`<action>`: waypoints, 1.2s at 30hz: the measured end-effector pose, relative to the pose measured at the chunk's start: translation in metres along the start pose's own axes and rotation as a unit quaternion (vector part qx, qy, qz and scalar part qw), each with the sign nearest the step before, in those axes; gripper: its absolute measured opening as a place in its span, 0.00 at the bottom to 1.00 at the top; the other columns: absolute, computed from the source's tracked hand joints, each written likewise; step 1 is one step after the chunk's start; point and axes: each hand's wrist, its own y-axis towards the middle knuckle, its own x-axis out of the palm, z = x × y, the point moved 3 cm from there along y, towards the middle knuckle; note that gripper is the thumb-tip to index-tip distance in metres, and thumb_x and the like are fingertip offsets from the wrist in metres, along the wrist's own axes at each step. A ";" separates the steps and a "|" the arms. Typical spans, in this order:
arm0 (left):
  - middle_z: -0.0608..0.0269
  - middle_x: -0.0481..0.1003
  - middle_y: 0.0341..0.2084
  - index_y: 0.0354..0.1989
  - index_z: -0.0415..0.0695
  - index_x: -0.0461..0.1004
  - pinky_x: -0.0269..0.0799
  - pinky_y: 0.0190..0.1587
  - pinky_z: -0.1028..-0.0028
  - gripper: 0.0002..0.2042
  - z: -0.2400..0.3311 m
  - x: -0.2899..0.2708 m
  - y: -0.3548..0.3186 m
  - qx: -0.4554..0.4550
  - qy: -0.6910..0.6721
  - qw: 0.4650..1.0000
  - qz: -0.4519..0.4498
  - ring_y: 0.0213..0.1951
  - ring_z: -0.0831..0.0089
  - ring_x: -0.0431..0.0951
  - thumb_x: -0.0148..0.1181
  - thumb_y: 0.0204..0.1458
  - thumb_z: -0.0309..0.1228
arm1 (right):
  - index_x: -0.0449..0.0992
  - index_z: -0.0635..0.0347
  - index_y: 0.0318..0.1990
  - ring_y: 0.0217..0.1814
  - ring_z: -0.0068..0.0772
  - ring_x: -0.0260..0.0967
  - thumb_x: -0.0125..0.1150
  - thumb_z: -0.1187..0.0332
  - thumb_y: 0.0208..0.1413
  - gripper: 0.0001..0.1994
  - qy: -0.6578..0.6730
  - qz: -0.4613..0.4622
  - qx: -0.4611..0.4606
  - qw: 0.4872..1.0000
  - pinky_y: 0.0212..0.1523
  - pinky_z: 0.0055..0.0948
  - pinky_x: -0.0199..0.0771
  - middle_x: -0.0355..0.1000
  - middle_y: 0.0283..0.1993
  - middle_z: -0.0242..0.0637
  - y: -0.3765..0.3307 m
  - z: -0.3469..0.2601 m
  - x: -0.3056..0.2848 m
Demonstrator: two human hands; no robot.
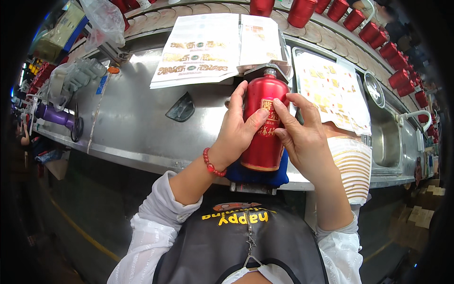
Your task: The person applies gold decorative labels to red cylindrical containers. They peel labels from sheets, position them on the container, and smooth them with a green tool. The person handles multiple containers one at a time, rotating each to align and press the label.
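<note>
A glossy red bottle (pixel 263 154) with gold lettering and a narrow neck lies tilted in front of me, its neck pointing away. It rests on a blue cloth pad (pixel 281 174) at the bench edge. My left hand (pixel 238 125) wraps the bottle's left side, the thumb pressed on its front beside a small gold label (pixel 267 103). My right hand (pixel 305 137) bears on the right side, with a fingertip on the label's upper right and the thumb lower on the front. Part of the label is hidden by my fingers.
Printed sheets of gold decals (pixel 201 47) lie beyond the bottle, with another decal sheet (pixel 326 90) to the right. A dark scraper-like piece (pixel 181 109) sits on the metal bench (pixel 137 123). Striped gold-and-white material (pixel 350 163) hangs near a sink (pixel 388 142). Red bottles (pixel 301 13) line a conveyor behind.
</note>
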 end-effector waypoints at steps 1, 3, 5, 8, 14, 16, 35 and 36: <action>0.39 0.64 0.64 0.72 0.28 0.46 0.65 0.64 0.66 0.40 -0.001 0.001 0.002 -0.001 -0.019 1.000 0.008 0.63 0.61 0.68 0.59 0.63 0.41 | 0.74 0.58 0.64 0.63 0.53 0.65 0.65 0.70 0.59 0.24 0.009 -0.002 0.007 1.000 0.61 0.43 0.70 0.64 0.64 0.51 0.000 0.001 0.002; 0.39 0.64 0.64 0.73 0.28 0.45 0.65 0.64 0.66 0.40 0.001 0.000 0.001 -0.008 -0.025 1.000 0.004 0.63 0.62 0.69 0.59 0.63 0.41 | 0.72 0.58 0.65 0.65 0.53 0.64 0.64 0.68 0.60 0.24 0.027 -0.007 0.019 0.999 0.63 0.44 0.68 0.63 0.65 0.51 0.000 0.004 0.005; 0.40 0.63 0.64 0.73 0.29 0.45 0.65 0.64 0.67 0.40 0.003 -0.001 0.000 -0.009 -0.027 1.000 -0.005 0.63 0.62 0.69 0.59 0.63 0.41 | 0.72 0.57 0.65 0.65 0.55 0.64 0.66 0.70 0.57 0.26 0.024 -0.002 0.016 1.000 0.63 0.45 0.69 0.62 0.66 0.52 -0.003 0.003 0.005; 0.42 0.62 0.65 0.73 0.29 0.43 0.63 0.66 0.67 0.40 0.004 0.000 -0.004 -0.008 -0.044 0.999 -0.020 0.64 0.64 0.67 0.59 0.64 0.40 | 0.71 0.57 0.66 0.66 0.57 0.63 0.67 0.71 0.56 0.28 0.035 0.004 0.007 0.999 0.64 0.46 0.68 0.61 0.69 0.54 -0.009 0.004 0.009; 0.44 0.60 0.67 0.74 0.30 0.42 0.60 0.68 0.67 0.40 0.012 0.000 -0.007 -0.023 -0.081 0.996 -0.028 0.66 0.64 0.64 0.61 0.63 0.35 | 0.68 0.59 0.68 0.66 0.58 0.63 0.66 0.74 0.56 0.30 0.086 0.006 0.006 0.996 0.65 0.45 0.66 0.59 0.72 0.56 -0.016 0.015 0.014; 0.44 0.60 0.67 0.74 0.30 0.42 0.59 0.68 0.66 0.41 0.011 0.000 -0.006 -0.013 -0.059 0.998 -0.033 0.66 0.64 0.64 0.61 0.63 0.35 | 0.68 0.59 0.68 0.65 0.58 0.63 0.66 0.74 0.56 0.30 0.087 0.000 0.006 0.996 0.65 0.45 0.66 0.57 0.73 0.55 -0.017 0.014 0.014; 0.48 0.53 0.71 0.76 0.35 0.35 0.60 0.69 0.65 0.41 0.013 0.001 -0.008 -0.033 -0.037 0.997 -0.058 0.69 0.66 0.61 0.57 0.63 0.31 | 0.68 0.54 0.69 0.70 0.55 0.59 0.59 0.66 0.64 0.26 0.082 -0.023 0.022 0.996 0.69 0.45 0.60 0.51 0.77 0.54 -0.022 0.013 0.018; 0.48 0.53 0.71 0.76 0.35 0.35 0.60 0.69 0.65 0.41 0.012 0.001 -0.008 -0.032 -0.031 0.997 -0.057 0.69 0.66 0.61 0.57 0.64 0.31 | 0.69 0.54 0.69 0.67 0.57 0.60 0.62 0.68 0.62 0.27 0.079 -0.015 0.015 0.997 0.66 0.46 0.63 0.52 0.76 0.56 -0.021 0.012 0.017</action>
